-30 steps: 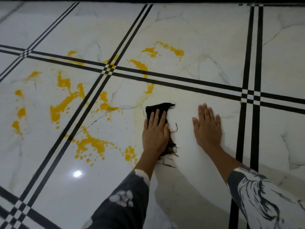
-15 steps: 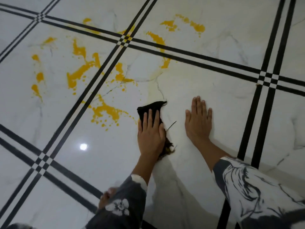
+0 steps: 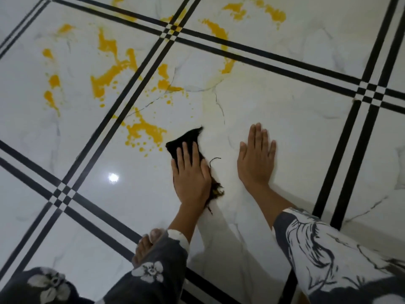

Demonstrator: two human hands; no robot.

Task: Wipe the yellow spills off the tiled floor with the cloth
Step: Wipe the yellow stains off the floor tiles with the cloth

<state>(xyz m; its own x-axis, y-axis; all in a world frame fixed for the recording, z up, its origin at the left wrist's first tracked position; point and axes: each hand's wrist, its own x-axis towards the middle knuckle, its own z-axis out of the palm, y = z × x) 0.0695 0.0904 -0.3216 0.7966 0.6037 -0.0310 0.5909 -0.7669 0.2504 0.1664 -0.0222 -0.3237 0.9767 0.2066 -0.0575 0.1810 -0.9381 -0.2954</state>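
Note:
A small black frayed cloth point(image 3: 186, 139) lies on the white marble-look tiled floor point(image 3: 295, 119). My left hand point(image 3: 190, 178) presses flat on the cloth, fingers together, covering most of it. Just left of the cloth's far corner sits a yellow spill patch point(image 3: 145, 131) with droplets. More yellow spills point(image 3: 109, 71) spread over the tile to the upper left, and further streaks point(image 3: 221, 38) cross the black grout lines at the top. My right hand point(image 3: 255, 159) rests palm-down on bare tile to the right, holding nothing.
Double black lines point(image 3: 140, 84) cross the floor in a grid. A bare foot point(image 3: 145, 246) and patterned dark clothing point(image 3: 151, 275) show at the bottom. A ceiling light glints point(image 3: 113, 177) on the tile left of my left hand.
The view has shifted so the spills sit higher and nearer the frame top. My left hand has drawn the cloth back toward me and left, clearing droplets; a foot has come into view.

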